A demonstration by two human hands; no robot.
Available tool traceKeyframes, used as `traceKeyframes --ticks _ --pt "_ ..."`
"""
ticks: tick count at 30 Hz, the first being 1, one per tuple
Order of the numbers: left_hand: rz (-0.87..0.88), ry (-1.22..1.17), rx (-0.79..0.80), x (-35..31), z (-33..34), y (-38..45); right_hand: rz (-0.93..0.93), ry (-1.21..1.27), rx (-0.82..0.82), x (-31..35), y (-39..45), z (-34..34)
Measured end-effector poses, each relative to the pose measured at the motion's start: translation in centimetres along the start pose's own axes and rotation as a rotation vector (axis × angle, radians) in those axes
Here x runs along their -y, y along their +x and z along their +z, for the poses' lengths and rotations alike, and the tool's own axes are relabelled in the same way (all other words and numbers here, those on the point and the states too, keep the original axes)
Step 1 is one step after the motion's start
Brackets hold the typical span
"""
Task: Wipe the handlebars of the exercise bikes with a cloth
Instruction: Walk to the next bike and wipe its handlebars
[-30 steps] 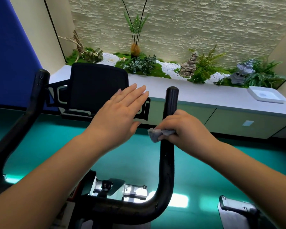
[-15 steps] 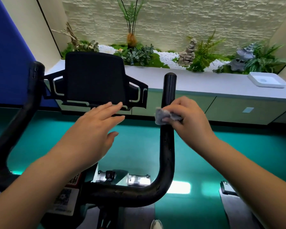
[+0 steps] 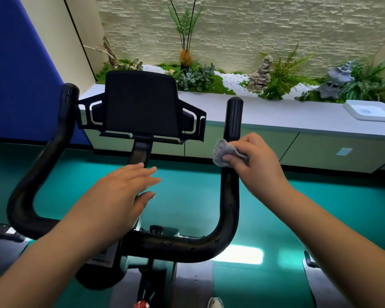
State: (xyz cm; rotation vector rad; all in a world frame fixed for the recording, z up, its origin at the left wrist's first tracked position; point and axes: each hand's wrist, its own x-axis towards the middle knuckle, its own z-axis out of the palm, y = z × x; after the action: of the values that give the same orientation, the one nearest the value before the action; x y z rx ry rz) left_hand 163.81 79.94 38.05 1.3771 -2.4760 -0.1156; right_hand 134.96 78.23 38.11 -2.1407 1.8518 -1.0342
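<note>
A small, soft grey cloth [image 3: 226, 151], judged light and pliable, is held bunched in the right hand [image 3: 257, 162] against the right handlebar [image 3: 230, 185] at frame centre-right, while the left hand [image 3: 118, 192] hovers flat, holding nothing.

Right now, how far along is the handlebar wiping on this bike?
Nothing shows as finished; no bar looks visibly cleaner. In hand: the right hand grips a grey cloth against the right handlebar, just below its tip. The left hand hovers open, holding nothing. Left: the left handlebar has no cloth on it.
</note>
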Motion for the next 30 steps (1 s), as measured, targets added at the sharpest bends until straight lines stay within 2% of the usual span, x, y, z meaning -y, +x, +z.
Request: traceKeyframes --ticks 5,9,13,18,21,25,30 --pt "-0.071 -0.020 0.016 0.1 -0.3 -1.6 -0.050 0.052 0.016 1.1 -3.8 -0.1" --pt "-0.133 -0.072 0.002 -0.2 -0.5 -3.0 -0.039 -0.003 0.046 1.2 -2.4 -0.4" --pt "-0.142 -0.082 -0.015 -0.3 -0.6 -4.3 0.061 -0.018 0.029 1.9 -1.4 0.1" --pt "-0.137 -0.095 -0.059 -0.5 0.3 -5.1 -0.007 0.035 0.024 2.8 -5.7 0.1" --pt "-0.117 -0.070 -0.052 -0.3 0.9 -5.2 0.036 0.018 0.030 2.8 -4.7 0.0" --pt "-0.099 -0.018 -0.052 -0.5 1.2 -5.3 0.148 0.079 -0.039 3.2 -4.4 0.5" --pt "-0.102 0.027 -0.070 -0.9 1.5 -5.4 0.143 0.203 -0.118 4.7 -9.6 1.1"
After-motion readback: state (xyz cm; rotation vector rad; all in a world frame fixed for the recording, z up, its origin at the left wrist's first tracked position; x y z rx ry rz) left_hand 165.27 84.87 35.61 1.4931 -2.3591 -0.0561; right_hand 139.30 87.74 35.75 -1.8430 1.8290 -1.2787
